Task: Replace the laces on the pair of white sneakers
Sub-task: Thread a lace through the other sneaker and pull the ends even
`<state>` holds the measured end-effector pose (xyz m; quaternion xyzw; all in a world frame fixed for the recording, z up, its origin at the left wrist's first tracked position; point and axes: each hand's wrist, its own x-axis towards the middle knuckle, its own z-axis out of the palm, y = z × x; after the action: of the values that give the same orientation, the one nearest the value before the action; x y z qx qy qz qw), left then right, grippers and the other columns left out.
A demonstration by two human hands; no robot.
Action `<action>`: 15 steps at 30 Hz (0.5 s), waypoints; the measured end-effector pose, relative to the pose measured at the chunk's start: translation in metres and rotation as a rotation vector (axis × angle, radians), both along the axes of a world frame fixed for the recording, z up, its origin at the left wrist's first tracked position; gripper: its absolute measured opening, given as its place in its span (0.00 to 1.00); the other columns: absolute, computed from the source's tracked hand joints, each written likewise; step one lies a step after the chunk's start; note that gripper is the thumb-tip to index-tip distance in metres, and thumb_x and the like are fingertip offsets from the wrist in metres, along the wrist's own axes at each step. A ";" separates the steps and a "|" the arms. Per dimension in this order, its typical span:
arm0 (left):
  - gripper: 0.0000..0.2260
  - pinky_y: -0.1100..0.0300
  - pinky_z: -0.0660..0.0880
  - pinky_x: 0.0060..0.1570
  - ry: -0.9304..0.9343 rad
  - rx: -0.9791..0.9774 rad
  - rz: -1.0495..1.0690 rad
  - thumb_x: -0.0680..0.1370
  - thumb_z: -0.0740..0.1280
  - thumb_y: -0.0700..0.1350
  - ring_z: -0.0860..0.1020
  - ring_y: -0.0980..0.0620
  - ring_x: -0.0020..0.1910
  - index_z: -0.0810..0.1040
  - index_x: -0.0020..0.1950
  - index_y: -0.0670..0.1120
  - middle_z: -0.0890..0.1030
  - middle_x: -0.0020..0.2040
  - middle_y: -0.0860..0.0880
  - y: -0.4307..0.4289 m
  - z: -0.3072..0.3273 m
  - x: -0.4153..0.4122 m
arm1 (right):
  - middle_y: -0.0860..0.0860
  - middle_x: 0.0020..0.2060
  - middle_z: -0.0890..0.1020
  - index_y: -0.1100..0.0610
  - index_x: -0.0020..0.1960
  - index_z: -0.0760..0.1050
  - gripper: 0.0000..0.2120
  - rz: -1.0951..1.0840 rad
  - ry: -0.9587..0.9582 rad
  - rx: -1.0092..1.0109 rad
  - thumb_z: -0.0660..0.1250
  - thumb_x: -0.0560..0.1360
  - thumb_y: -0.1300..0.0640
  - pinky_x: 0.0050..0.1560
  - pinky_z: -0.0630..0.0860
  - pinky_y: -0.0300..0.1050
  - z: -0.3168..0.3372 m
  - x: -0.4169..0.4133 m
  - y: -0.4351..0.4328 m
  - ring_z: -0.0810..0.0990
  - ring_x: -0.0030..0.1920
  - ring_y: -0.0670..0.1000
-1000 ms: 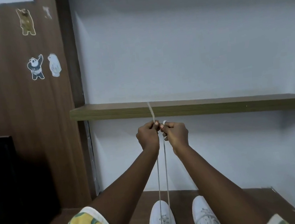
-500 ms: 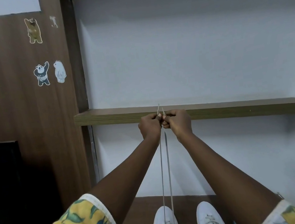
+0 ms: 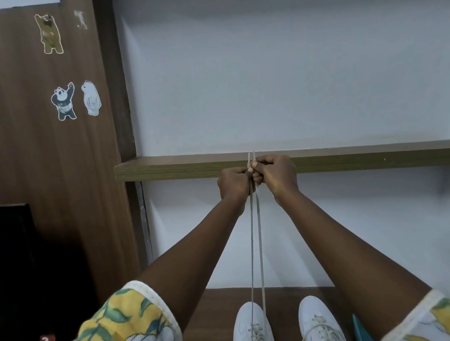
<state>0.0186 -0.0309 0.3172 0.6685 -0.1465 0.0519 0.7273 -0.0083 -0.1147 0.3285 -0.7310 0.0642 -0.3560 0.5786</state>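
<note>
Centre frame: left hand (image 3: 233, 182) and right hand (image 3: 276, 174) each pinch a lace (image 3: 255, 240) end, fists closed, strands taut above left sneaker (image 3: 252, 334). Judged evening ends; next, tying.

A wooden shelf (image 3: 330, 161) spans the white wall (image 3: 276, 65). Three bear stickers (image 3: 68, 100) sit on the brown wood panel (image 3: 16, 139), above a black box (image 3: 7, 276).

The left hand (image 3: 233, 182) and right hand (image 3: 276, 174) are gripping two lace ends (image 3: 256, 237) together. The lace is stretching up from the left sneaker (image 3: 252, 334).
</note>
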 end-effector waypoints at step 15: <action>0.11 0.63 0.61 0.29 -0.114 0.057 0.127 0.82 0.56 0.43 0.65 0.56 0.30 0.72 0.42 0.44 0.70 0.32 0.53 -0.009 -0.016 -0.002 | 0.60 0.52 0.82 0.64 0.57 0.79 0.12 0.303 0.616 -0.398 0.67 0.75 0.62 0.47 0.75 0.43 -0.159 -0.025 -0.006 0.80 0.49 0.54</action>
<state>0.0169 -0.0401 0.3013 0.6928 -0.1461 0.1316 0.6938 -0.0337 -0.1210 0.1697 -0.9026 0.0557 -0.0362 0.4254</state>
